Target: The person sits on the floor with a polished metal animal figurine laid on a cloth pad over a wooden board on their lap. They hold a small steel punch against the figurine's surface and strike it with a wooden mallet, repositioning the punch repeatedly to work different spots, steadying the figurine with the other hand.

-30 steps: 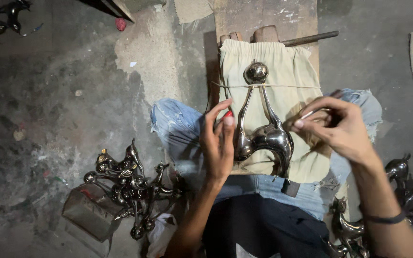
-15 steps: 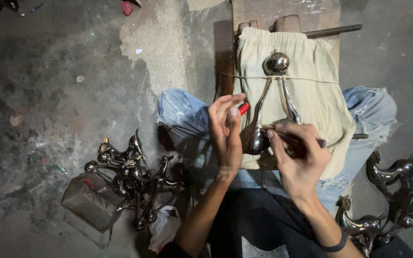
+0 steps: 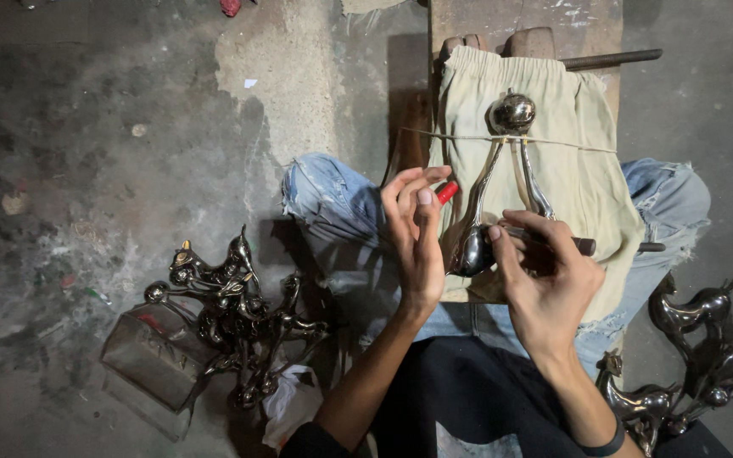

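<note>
A shiny metal figure [image 3: 512,112] with a round ball on top and two long legs lies on a beige cloth [image 3: 579,178], under a thin string [image 3: 570,146]. My left hand [image 3: 417,250] is raised beside the figure's lower end, fingers curled, pinching a small red piece [image 3: 446,192]. My right hand [image 3: 545,293] grips a dark-handled tool [image 3: 584,246] whose tip rests against the figure's rounded lower part [image 3: 471,248].
The cloth covers a wooden block [image 3: 519,21] between my knees, with a metal rod [image 3: 612,59] behind it. Several dark metal animal figures [image 3: 231,314] lie piled on the concrete floor at left by a flat tin [image 3: 142,360]. More figures [image 3: 697,339] stand at right.
My right hand came in from the right side of the cloth to the figure's lower end with the tool. The left hand stayed beside it, fingers lifting.
</note>
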### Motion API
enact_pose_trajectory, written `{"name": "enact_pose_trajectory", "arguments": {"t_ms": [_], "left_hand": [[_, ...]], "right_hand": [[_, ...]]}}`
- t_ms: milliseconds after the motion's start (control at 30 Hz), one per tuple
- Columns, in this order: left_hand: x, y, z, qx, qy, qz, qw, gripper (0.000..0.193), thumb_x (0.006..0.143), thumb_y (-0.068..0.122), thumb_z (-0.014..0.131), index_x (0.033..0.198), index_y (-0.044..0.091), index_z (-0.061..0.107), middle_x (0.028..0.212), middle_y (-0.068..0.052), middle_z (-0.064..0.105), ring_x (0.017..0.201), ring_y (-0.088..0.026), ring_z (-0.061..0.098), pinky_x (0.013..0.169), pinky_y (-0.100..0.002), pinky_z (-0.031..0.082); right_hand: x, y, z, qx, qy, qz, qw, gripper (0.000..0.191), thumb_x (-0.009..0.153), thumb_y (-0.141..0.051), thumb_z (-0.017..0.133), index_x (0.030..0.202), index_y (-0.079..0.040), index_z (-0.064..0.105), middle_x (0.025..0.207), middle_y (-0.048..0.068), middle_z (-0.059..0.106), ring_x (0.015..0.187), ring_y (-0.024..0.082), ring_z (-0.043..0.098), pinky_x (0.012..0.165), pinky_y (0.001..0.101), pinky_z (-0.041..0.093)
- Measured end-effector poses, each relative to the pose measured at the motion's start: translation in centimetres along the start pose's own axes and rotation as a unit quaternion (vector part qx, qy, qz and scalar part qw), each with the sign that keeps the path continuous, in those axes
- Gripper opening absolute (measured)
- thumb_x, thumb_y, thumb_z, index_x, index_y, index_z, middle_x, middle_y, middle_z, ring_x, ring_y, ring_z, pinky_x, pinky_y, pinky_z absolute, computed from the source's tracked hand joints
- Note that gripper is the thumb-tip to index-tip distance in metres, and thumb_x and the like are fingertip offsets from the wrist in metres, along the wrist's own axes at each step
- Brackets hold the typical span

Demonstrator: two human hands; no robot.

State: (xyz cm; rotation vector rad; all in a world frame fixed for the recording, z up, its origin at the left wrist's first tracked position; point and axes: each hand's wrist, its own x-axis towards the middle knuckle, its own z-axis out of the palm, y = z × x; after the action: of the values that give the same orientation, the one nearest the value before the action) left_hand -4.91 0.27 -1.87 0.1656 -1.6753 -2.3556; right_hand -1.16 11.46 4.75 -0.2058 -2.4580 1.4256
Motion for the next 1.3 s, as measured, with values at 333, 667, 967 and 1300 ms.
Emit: {"name": "enact_pose_trajectory", "arguments": {"t_ms": [333, 667, 967, 1300], "left_hand": [[-0.04, 0.02, -0.04, -0.016, -0.011, -0.005, 1.000, 0.035, 0.114, 0.022, 0.044, 0.142, 0.002, 0.037, 0.132, -0.020, 0.060, 0.129, -0.024, 0.056, 0.116, -0.039, 0.043], [0.03, 0.00, -0.01, -0.021, -0.010, -0.009, 1.000, 0.035, 0.112, 0.020, 0.046, 0.141, 0.001, 0.038, 0.131, -0.019, 0.061, 0.127, -0.024, 0.057, 0.114, -0.038, 0.043], [0.18, -0.24, 0.10, -0.046, 0.004, -0.025, 0.999, 0.034, 0.111, 0.020, 0.048, 0.138, 0.000, 0.039, 0.130, -0.019, 0.062, 0.124, -0.024, 0.059, 0.112, -0.039, 0.046], [0.00, -0.23, -0.09, -0.025, -0.015, -0.013, 0.999, 0.032, 0.112, 0.018, 0.047, 0.138, -0.001, 0.041, 0.131, -0.018, 0.061, 0.126, -0.023, 0.058, 0.113, -0.039, 0.047]], "right_hand": [[0.12, 0.10, -0.02, -0.006, -0.008, -0.018, 1.000, 0.011, 0.094, 0.002, 0.076, 0.104, 0.003, 0.074, 0.098, 0.011, 0.076, 0.084, 0.013, 0.074, 0.077, 0.0232, 0.059], [0.13, 0.32, 0.16, -0.006, 0.010, -0.041, 0.999, 0.009, 0.093, 0.005, 0.075, 0.102, 0.003, 0.073, 0.101, 0.012, 0.075, 0.085, 0.014, 0.072, 0.077, 0.0233, 0.056], [-0.16, 0.31, -0.24, -0.027, -0.018, -0.086, 0.996, 0.012, 0.091, 0.006, 0.075, 0.102, 0.002, 0.074, 0.101, 0.012, 0.075, 0.093, 0.017, 0.074, 0.086, 0.0257, 0.059], [-0.22, 0.40, -0.32, -0.037, -0.022, -0.090, 0.995, 0.014, 0.089, 0.005, 0.076, 0.102, 0.001, 0.075, 0.100, 0.012, 0.075, 0.088, 0.017, 0.075, 0.081, 0.0267, 0.060]]}}
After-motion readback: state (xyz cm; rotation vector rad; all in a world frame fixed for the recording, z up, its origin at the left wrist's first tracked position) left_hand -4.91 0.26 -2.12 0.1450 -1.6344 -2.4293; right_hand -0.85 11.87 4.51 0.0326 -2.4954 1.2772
